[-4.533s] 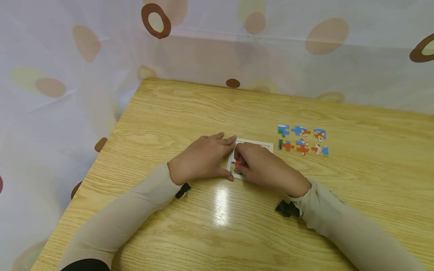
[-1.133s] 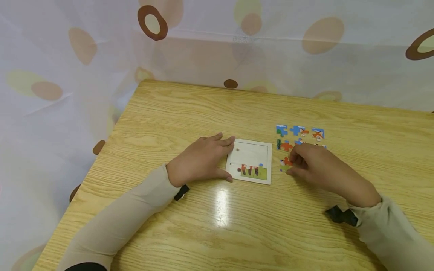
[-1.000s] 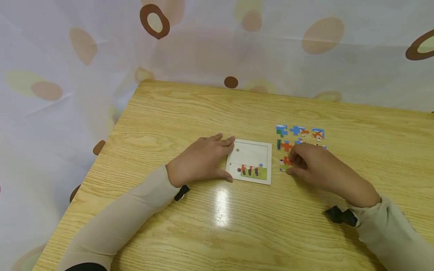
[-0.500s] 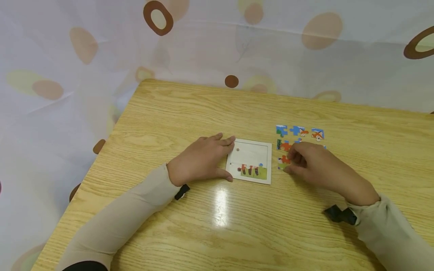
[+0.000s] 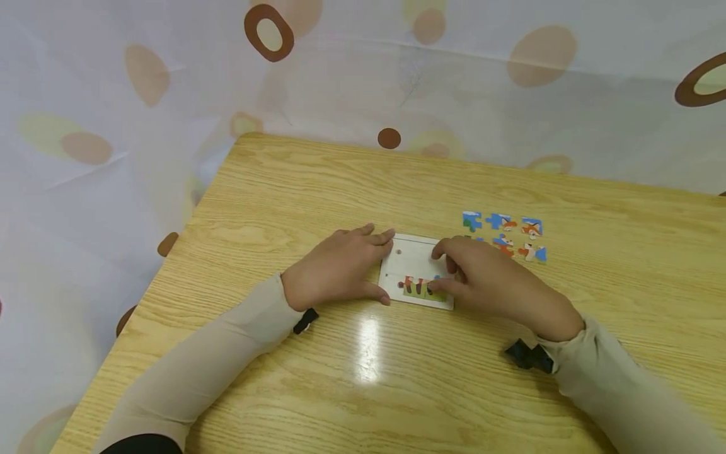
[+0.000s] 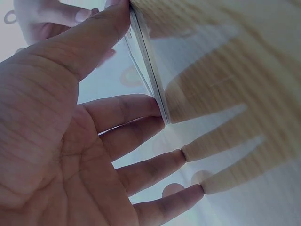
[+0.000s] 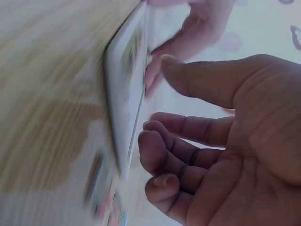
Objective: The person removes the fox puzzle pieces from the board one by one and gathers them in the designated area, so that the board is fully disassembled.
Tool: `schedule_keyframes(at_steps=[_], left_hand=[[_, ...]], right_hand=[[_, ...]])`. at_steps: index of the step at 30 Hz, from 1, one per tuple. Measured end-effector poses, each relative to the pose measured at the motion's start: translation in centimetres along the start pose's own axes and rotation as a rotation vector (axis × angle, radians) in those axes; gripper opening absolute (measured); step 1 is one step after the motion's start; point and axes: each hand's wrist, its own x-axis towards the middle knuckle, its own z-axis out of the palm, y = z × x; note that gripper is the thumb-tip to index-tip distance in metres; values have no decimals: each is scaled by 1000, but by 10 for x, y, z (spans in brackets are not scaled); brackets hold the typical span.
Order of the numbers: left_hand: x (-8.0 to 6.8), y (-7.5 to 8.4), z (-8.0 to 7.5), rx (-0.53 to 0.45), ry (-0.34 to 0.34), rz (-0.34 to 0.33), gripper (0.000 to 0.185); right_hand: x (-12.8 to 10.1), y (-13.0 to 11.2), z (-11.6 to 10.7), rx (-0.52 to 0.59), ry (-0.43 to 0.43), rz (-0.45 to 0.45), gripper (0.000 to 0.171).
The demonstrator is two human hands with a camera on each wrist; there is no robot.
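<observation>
A white puzzle tray lies mid-table, with a short row of orange-and-green pieces along its near edge. My left hand lies flat on the wood with its fingers straight. Its thumb and fingertips press the tray's left edge. My right hand hovers over the tray's right part, thumb at the piece row. In the right wrist view its fingers are loosely curled beside the tray, with nothing between them. Several loose pieces lie to the right, some hidden under this hand.
The wooden table ends at the left and far edges. A sheer curtain with brown and yellow ovals hangs behind it. A bright glare spot lies in front of the tray.
My right hand left the tray earlier for the loose pieces, fingered an orange piece there, and has now moved left, back over the tray. The left hand has not moved.
</observation>
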Motion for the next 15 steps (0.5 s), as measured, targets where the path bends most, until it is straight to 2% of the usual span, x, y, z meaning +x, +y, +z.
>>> schedule_keyframes(at_steps=[6,15], left_hand=[[0,0,1,-13,11,-2,97],[0,-1,1,5,8,1,99]], right_hand=[[19,-20,15,34,-73,7,28],[20,-25,25,5,-60,50,19]])
